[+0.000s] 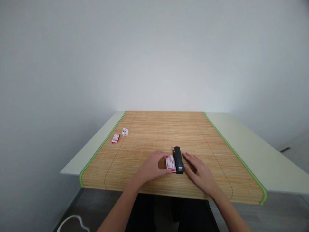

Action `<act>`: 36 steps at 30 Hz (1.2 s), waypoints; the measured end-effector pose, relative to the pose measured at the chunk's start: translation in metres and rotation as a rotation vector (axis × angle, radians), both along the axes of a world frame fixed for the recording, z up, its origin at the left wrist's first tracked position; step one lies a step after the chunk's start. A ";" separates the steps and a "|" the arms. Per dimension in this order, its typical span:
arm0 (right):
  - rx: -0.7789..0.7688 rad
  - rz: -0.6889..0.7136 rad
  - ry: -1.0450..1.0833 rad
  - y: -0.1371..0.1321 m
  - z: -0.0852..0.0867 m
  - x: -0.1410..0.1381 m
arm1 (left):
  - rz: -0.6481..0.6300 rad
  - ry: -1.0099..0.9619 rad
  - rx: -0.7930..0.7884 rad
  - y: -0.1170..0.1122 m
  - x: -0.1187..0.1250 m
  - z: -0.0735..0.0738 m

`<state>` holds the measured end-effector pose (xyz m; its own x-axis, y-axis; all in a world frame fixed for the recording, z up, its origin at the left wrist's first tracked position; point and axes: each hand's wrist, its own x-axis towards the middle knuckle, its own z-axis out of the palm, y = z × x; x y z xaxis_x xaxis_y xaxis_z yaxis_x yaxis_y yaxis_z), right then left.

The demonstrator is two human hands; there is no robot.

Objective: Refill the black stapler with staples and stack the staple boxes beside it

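A black stapler (178, 160) lies lengthwise near the front of the bamboo mat. Tight against its left side is a small red-and-white staple box (170, 163), which seems to rest on another flat box of the same colours. My left hand (152, 166) has the upper box between its thumb at the near end and its fingers at the far end. To the right of the stapler, my right hand (199, 173) lies low over the mat, fingers apart and holding nothing. Its fingertips are close to the stapler's side; whether they touch it I cannot tell.
Toward the mat's left edge lie a flat red-and-white box (116, 138) and a small white box (125, 131) with a dark picture. The green-edged bamboo mat (166, 129) covers the middle of a white table (243, 141). A white wall stands behind.
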<state>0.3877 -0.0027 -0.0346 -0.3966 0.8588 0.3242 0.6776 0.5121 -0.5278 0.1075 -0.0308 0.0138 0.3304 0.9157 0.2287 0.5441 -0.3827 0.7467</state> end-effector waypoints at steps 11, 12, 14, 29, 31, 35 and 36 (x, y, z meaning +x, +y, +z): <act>0.001 0.162 -0.049 0.003 0.007 0.001 | -0.017 -0.079 -0.045 -0.002 0.006 -0.011; -0.001 0.167 -0.049 0.003 0.006 0.001 | -0.018 -0.082 -0.044 -0.001 0.006 -0.012; -0.006 0.177 -0.048 0.004 0.006 0.001 | -0.018 -0.086 -0.037 0.000 0.007 -0.014; -0.052 0.127 -0.027 0.004 0.007 0.003 | 0.905 0.093 0.064 0.032 -0.162 -0.002; -0.060 0.123 -0.013 0.004 0.008 0.003 | 1.065 0.215 -0.011 0.040 -0.203 0.000; -0.073 0.127 -0.012 0.004 0.009 0.002 | 0.974 0.342 -0.046 0.046 -0.231 -0.005; -0.075 0.131 -0.014 0.005 0.009 0.003 | 0.944 0.350 -0.040 0.046 -0.231 -0.007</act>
